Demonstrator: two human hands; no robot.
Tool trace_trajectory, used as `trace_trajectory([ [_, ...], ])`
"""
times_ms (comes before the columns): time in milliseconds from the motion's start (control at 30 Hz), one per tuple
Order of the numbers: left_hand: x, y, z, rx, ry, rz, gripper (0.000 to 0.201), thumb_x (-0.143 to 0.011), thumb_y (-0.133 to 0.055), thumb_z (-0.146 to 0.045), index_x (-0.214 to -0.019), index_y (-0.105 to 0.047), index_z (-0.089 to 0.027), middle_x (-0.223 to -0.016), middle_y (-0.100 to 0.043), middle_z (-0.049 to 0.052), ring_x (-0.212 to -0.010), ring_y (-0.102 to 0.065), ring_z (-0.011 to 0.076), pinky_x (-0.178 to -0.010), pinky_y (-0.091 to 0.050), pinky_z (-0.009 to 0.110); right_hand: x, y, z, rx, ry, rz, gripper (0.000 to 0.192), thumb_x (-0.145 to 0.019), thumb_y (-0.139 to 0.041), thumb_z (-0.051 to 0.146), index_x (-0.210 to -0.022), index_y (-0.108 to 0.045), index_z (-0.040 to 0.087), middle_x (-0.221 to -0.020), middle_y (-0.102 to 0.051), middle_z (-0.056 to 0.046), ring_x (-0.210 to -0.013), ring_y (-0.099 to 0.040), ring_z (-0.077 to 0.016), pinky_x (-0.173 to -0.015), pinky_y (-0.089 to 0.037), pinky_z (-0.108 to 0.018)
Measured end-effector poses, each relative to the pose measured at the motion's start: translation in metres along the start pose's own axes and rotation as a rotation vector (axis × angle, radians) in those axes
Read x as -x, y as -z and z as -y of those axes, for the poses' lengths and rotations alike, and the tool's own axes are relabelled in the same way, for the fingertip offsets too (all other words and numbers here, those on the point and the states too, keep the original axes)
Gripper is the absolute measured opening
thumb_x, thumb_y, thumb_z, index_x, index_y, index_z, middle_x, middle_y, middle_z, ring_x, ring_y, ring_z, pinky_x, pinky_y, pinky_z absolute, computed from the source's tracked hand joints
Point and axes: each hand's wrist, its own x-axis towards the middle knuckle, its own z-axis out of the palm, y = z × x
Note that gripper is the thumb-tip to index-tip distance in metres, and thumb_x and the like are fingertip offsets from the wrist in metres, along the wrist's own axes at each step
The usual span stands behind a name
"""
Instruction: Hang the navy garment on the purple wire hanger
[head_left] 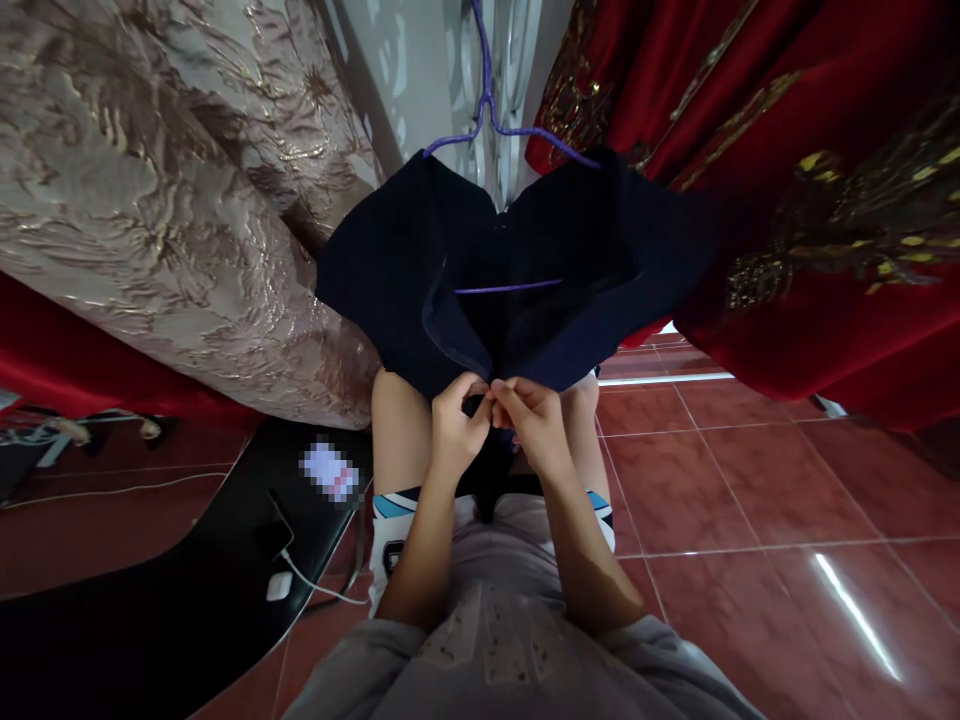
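Observation:
A dark navy vest-like garment (382, 270) hangs on a purple hanger (487, 110) in front of me, its front edges curving down to meet above my lap. Where these edges come together, my left hand (461, 420) is closed in a pinch on the garment. My right hand (531, 415) pinches the same spot from the other side, its thumb and fingertips almost touching those of the left. Any button or hook between the fingertips is too small to make out. The hanger's lower bar shows inside the garment's opening.
Shiny pinkish-gold fabric (187, 230) hangs at the left, red embellished fabric (750, 200) at the right. Beside my left leg, a black bench-like surface (172, 580) holds a dark phone (277, 525), a white charger (279, 586) with its cable, and a blurred item. Red tiles (720, 470) cover the floor.

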Motion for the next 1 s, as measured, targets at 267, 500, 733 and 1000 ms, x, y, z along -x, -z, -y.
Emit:
trace_trajectory([
  [267, -0.012, -0.022, 0.032, -0.194, -0.128, -0.140, 0.011, -0.092, -0.062, -0.027, -0.085, -0.058, -0.019, -0.081, -0.060, 0.002, -0.079, -0.060, 0.0162, -0.078, -0.049, 0.028, -0.062, -0.013, 0.100, -0.055, 0.305, -0.077, 0.034, -0.092, -0.069, 0.045, -0.074, -0.068, 0.016, -0.053, -0.058, 0.002, -0.041, -0.040, -0.0043, -0.041, -0.026, -0.020],
  [500, -0.036, -0.010, 0.030, -0.333, -0.155, 0.072, 0.012, -0.088, -0.060, -0.015, -0.080, -0.054, -0.020, -0.075, -0.060, 0.000, -0.072, -0.061, 0.0154, -0.070, -0.047, 0.027, -0.063, -0.026, 0.131, -0.067, 0.481, -0.089, 0.040, -0.095, -0.068, 0.051, -0.074, -0.066, 0.017, -0.053, -0.059, 0.003, -0.039, -0.041, -0.0037, -0.038, -0.026, -0.019],
  [733, -0.055, 0.004, -0.043, -0.277, -0.397, -0.039, 0.043, -0.092, -0.060, -0.007, -0.131, -0.055, -0.023, -0.100, -0.070, 0.003, -0.089, -0.069, 0.0162, -0.082, -0.053, 0.031, -0.059, -0.009, 0.110, 0.099, 0.464, -0.016, 0.034, -0.095, -0.070, 0.043, -0.073, -0.064, 0.018, -0.054, -0.056, 0.005, -0.039, -0.044, -0.0027, -0.037, -0.032, -0.016],
  [1000, -0.114, 0.006, -0.125, -0.446, -0.893, -0.079, 0.018, -0.108, -0.055, -0.033, -0.104, -0.069, -0.023, -0.097, -0.067, 0.004, -0.087, -0.067, 0.0170, -0.079, -0.055, 0.033, -0.066, -0.010, 0.108, 0.141, 0.600, -0.107, 0.034, -0.098, -0.065, 0.048, -0.079, -0.061, 0.020, -0.059, -0.053, 0.004, -0.048, -0.050, -0.0055, -0.044, -0.037, -0.018],
])
